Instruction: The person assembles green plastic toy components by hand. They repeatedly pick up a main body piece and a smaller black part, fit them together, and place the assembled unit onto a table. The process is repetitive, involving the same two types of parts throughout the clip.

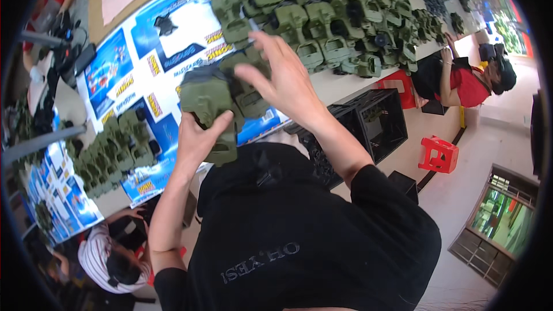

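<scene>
My left hand (196, 138) grips an olive-green moulded plastic part (208, 99) from below, thumb against its lower edge. My right hand (285, 80) hovers just to the right of that part with fingers spread, touching or nearly touching a second green piece (247, 101) behind it. Both hands are raised above the table (340, 83), which is covered by a blue and white printed sheet (173, 40).
A large heap of the same green parts (322, 17) fills the table's far side. A smaller pile (112, 152) lies at left. Black crates (374, 121) and a red stool (439, 154) stand on the floor. A person in red (466, 83) sits at right; another person (106, 256) bends at lower left.
</scene>
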{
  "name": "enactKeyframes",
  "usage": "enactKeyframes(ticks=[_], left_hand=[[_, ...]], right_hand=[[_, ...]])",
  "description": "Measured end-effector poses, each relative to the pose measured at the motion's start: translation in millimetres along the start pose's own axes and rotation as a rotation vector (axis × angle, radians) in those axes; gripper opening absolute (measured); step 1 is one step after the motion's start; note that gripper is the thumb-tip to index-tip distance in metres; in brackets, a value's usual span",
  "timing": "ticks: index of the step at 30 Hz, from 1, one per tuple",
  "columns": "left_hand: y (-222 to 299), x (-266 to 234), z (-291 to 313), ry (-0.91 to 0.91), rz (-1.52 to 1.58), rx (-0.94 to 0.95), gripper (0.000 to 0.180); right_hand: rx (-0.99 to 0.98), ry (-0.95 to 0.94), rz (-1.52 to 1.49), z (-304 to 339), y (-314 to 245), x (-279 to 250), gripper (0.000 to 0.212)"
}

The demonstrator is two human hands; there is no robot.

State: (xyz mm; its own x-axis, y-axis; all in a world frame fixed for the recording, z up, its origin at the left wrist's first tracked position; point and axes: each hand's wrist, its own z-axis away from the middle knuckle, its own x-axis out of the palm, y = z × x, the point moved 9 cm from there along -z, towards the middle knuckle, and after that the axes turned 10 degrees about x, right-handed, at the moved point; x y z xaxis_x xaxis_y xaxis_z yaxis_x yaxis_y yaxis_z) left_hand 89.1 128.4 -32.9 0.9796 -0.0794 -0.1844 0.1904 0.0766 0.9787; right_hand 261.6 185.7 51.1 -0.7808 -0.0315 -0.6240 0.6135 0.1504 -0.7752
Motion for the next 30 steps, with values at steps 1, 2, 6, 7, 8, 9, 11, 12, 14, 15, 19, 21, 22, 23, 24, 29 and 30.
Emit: enactKeyframes(ticks=[1, 2, 6, 7, 8, 9, 11, 12, 14, 15, 19, 21, 22, 23, 24, 29, 30], left_hand=[[-5, 9, -10, 0.084, 0.297, -0.042, 0.054], [-8, 13, -21, 0.139, 0.328, -0.021, 0.044], [16, 69, -58, 0.192, 0.656, -0.063, 0.05], [26, 83, -65, 0.166, 0.642, -0.088, 0.053], [30, 91, -75, 0.129, 0.626, -0.055, 0.054], [37, 99, -84, 0.084, 0.608, -0.021, 0.054], [51, 105, -91, -0.002, 0.565, 0.008, 0.067], [48, 101, -90, 0.004, 0.456, -0.014, 0.071], [33, 89, -88, -0.021, 0.32, -0.019, 0.076], [24, 83, -85, -0.051, 0.285, -0.056, 0.07], [-34, 36, -65, -0.062, 0.178, -0.18, 0.049], [-70, 0, -49, -0.024, 0.122, -0.242, 0.046], [-84, -19, -41, 0.021, 0.133, -0.246, 0.048], [-94, -38, -32, 0.034, 0.109, -0.253, 0.048], [-106, -62, -22, 0.07, 0.034, -0.263, 0.047], [-139, -183, 39, 0.419, -0.618, -0.158, 0.037], [-137, -201, 50, 0.503, -0.838, -0.105, 0.04]], right_hand=[[-0.011, -0.039, 0.007, 9, 1, -10, 0.064], [0.011, -0.206, 0.057, 22, 3, -4, 0.077], [0.093, -0.197, 0.244, 43, 21, 9, 0.096], [0.111, -0.091, 0.28, 39, 27, 0, 0.096], [0.133, -0.034, 0.2, 32, 35, -7, 0.094], [0.104, 0.042, 0.177, 25, 41, -20, 0.09], [0.04, 0.064, 0.115, 5, 56, -42, 0.085], [0.045, 0.074, 0.128, -9, 70, -51, 0.083], [0.076, 0.102, 0.15, -44, 94, -73, 0.082], [0.105, 0.122, 0.158, -63, 107, -84, 0.082], [0.329, 0.021, 0.264, -137, 173, -105, 0.083], [0.312, -0.039, 0.354, -163, 187, -104, 0.09], [0.273, -0.075, 0.369, -175, 197, -104, 0.089], [0.232, -0.117, 0.376, -183, 210, -101, 0.089], [0.19, -0.129, 0.381, -186, 212, -97, 0.089], [0.012, 0.024, 0.775, -166, 186, -101, 0.092], [-0.049, 0.125, 0.816, -159, 156, -99, 0.082]])
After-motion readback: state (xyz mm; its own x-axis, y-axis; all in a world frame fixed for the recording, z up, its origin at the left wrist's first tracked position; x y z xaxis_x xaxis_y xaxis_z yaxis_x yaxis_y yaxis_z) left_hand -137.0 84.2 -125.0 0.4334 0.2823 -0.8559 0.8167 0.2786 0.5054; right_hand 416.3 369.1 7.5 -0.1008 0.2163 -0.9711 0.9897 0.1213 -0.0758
